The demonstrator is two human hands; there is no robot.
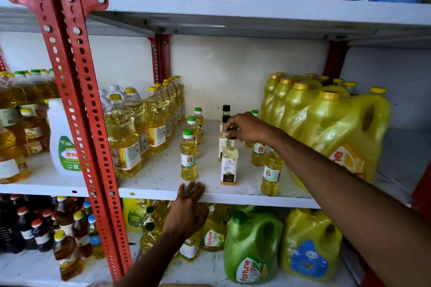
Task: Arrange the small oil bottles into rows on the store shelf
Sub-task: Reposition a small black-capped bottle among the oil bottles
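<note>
Small oil bottles stand in three lines on the white middle shelf (pixel 163 179). The left line has green-capped yellow bottles, the front one (pixel 188 156) near the shelf edge. The middle line has black-capped bottles with white labels; my right hand (pixel 245 127) grips the cap of the front one (pixel 229 165), which stands upright on the shelf. To the right, more yellow bottles (pixel 271 173) run back under my right forearm, their caps hidden. My left hand (pixel 187 207) rests flat against the shelf's front edge, fingers together, holding nothing.
Tall clear oil bottles (pixel 123 137) crowd the shelf's left side; big yellow jugs (pixel 335 130) fill the right. Red perforated uprights (pixel 93 123) frame the bay. Another shelf (pixel 233 14) hangs overhead. Green and yellow jugs (pixel 251 247) stand on the shelf below.
</note>
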